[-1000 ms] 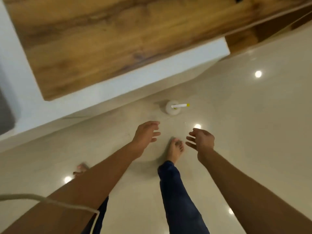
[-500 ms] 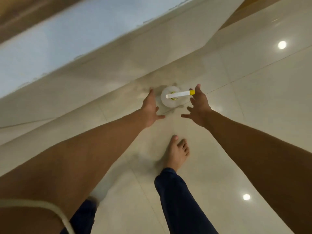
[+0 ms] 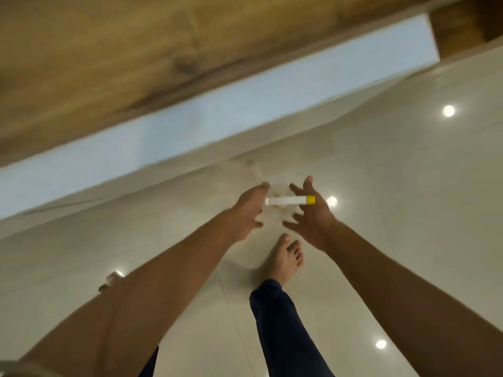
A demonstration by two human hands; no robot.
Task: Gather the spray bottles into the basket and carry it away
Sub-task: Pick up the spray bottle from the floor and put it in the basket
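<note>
A white spray bottle (image 3: 283, 200) stands on the glossy floor, seen from above. Its white nozzle with a yellow tip points right. My left hand (image 3: 249, 212) is at its left side and my right hand (image 3: 311, 217) at its right side, both with fingers spread. The nozzle crosses over my right hand's fingers. The bottle's body is blurred and mostly hidden between the hands, so I cannot tell whether either hand touches it. No basket is in view.
A wooden tabletop (image 3: 136, 58) with a white side panel (image 3: 245, 112) fills the upper left, close behind the bottle. My bare right foot (image 3: 285, 258) stands just below the hands. Pale tiled floor (image 3: 408, 200) stretches to the right.
Both hands have closed in from apart to flank the bottle. The view has swung back so the wooden tabletop shows again.
</note>
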